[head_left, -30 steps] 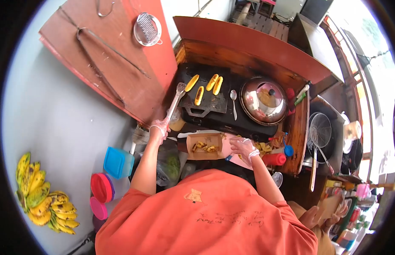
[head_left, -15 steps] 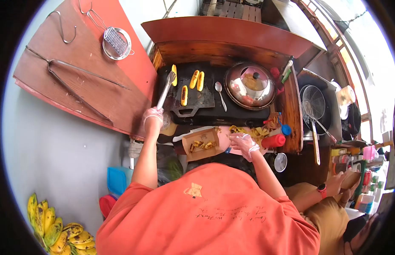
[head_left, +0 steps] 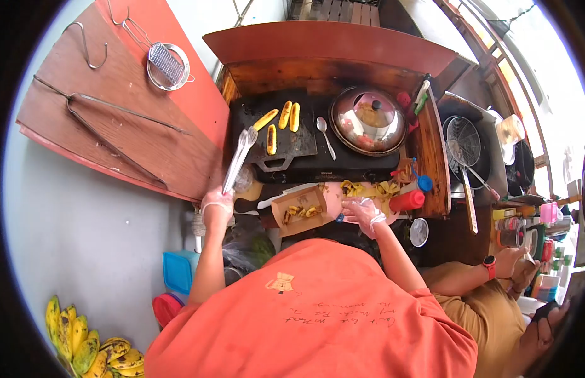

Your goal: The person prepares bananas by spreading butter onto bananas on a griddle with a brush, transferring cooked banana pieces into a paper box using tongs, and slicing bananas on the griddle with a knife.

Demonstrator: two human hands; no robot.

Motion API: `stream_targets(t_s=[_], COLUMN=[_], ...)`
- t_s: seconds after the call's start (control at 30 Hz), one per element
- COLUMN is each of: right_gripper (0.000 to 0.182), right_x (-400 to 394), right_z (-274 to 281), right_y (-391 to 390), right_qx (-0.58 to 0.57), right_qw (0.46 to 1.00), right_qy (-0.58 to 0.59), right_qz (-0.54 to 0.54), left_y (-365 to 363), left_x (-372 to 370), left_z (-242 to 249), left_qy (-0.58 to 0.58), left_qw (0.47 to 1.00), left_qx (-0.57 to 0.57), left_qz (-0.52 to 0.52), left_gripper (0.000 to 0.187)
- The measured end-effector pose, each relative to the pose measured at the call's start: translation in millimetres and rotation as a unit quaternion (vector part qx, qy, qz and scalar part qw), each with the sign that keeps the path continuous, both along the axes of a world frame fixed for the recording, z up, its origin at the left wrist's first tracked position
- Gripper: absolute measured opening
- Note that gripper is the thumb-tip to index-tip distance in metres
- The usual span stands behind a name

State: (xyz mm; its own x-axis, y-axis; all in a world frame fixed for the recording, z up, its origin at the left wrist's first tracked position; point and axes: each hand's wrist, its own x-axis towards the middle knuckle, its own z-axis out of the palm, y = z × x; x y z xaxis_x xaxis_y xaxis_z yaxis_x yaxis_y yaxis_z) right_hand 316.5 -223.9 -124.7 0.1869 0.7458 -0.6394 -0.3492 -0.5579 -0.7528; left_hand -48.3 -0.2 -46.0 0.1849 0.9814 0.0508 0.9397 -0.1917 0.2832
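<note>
My left hand [head_left: 218, 205], in a clear plastic glove, is closed around metal tongs [head_left: 240, 157]. Their tips hang spread slightly apart near the left edge of a black griddle plate [head_left: 302, 143]. Several browned, peeled bananas [head_left: 271, 138] lie on that plate, and the leftmost banana [head_left: 265, 120] lies slanted, just beyond the tongs. My right hand [head_left: 366, 216], also gloved, holds nothing visible, its fingers stretched out over a pink board [head_left: 333, 198]. Beside it on the left sits a cardboard tray [head_left: 298, 225] with cut banana pieces [head_left: 295, 213].
A spoon [head_left: 325, 135] and a lidded pan [head_left: 368, 123] sit right of the griddle. Banana peels [head_left: 387, 189] and a red bottle [head_left: 407, 201] are by my right hand. A wooden board [head_left: 437, 151] borders the stove. Another person [head_left: 469, 286] sits at the right.
The leftmost banana has turned from upright to slanted, nearer the others. My left hand and the tongs have drawn back toward me, off that banana. My right hand stays nearly still.
</note>
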Motion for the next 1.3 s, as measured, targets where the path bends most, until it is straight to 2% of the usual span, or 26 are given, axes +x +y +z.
stream_targets(t_s=[0.03, 0.07, 0.1, 0.17, 0.2, 0.3, 0.47, 0.6, 0.67, 0.73, 0.77, 0.87, 0.9, 0.97, 1.03, 1.07, 1.17, 1.2, 1.27, 1.3], right_gripper=[0.043, 0.043, 0.042, 0.042, 0.041, 0.041, 0.041, 0.043, 0.044, 0.051, 0.051, 0.05, 0.05, 0.05, 0.05, 0.05, 0.044, 0.042, 0.041, 0.043], right_x=[2, 3, 3, 4, 3, 4, 2, 5, 5, 4, 5, 5, 6, 8, 12, 11, -9, -18, -40, -52], right_z=[-2, -7, -10, -14, -10, -8, 7, 8, 8, 14, 15, 18, 21, 19, 10, 9, 44, 63, 72, 70], right_y=[-1, -1, -2, -6, -4, -5, -4, -11, -13, -15, -17, -22, -22, -24, -27, -25, -1, 10, 27, 35], right_qx=[0.004, 0.003, 0.006, 0.007, -0.007, -0.024, -0.028, -0.018, -0.027, -0.051, -0.052, -0.037, -0.041, -0.046, 0.03, 0.029, 0.045, 0.064, 0.081, 0.132], right_qw=[1.0, 1.0, 1.0, 1.0, 1.0, 1.0, 1.0, 0.999, 0.999, 0.998, 0.998, 0.999, 0.998, 0.998, 0.999, 0.999, 0.999, 0.997, 0.994, 0.989], right_qy=[0.003, 0.003, 0.005, 0.007, -0.002, -0.009, -0.001, -0.015, -0.018, -0.022, -0.024, -0.036, -0.038, -0.042, -0.023, -0.024, -0.022, -0.009, 0.004, 0.016], right_qz=[0.007, 0.007, 0.01, 0.009, 0.011, 0.016, 0.011, 0.027, 0.028, 0.006, 0.006, 0.001, -0.003, -0.005, 0.005, 0.008, 0.001, 0.031, 0.069, 0.056], left_y=[-6, -12, -18, -26, -27, -27, 7, 34, 47, 50, 58, 57, 51, 27, 5, -7, -52, -67, -93, -101], left_x=[-9, -18, -26, -36, -34, -24, 16, 42, 42, 50, 43, 21, 15, 15, 11, 4, 30, 46, 80, 92], left_z=[1, 0, 1, 2, 2, 2, -27, -37, -40, -12, -21, -13, -6, 26, 31, 20, 39, 44, 45, 32], left_qy=[-0.127, -0.249, -0.248, -0.331, -0.33, -0.42, -0.409, -0.356, -0.358, -0.246, -0.246, -0.132, -0.138, -0.183, -0.298, -0.339, -0.453, -0.486, -0.517, -0.473], left_qw=[0.982, 0.928, 0.928, 0.839, 0.839, 0.779, 0.776, 0.86, 0.864, 0.918, 0.922, 0.979, 0.98, 0.966, 0.918, 0.911, 0.802, 0.758, 0.738, 0.782], left_qx=[-0.127, -0.249, -0.251, -0.39, -0.392, -0.439, -0.445, -0.35, -0.348, -0.301, -0.29, -0.153, -0.143, -0.177, -0.247, -0.234, -0.387, -0.434, -0.431, -0.393], left_qz=[0.062, 0.122, 0.121, 0.185, 0.183, 0.159, 0.182, 0.104, 0.065, 0.078, 0.073, -0.007, -0.008, 0.031, 0.088, 0.035, 0.036, 0.035, -0.05, -0.101], left_gripper=[0.026, 0.029, 0.029, 0.032, 0.032, 0.029, 0.029, 0.032, 0.027, 0.03, 0.031, 0.038, 0.04, 0.041, 0.042, 0.039, 0.034, 0.036, 0.04, 0.045])
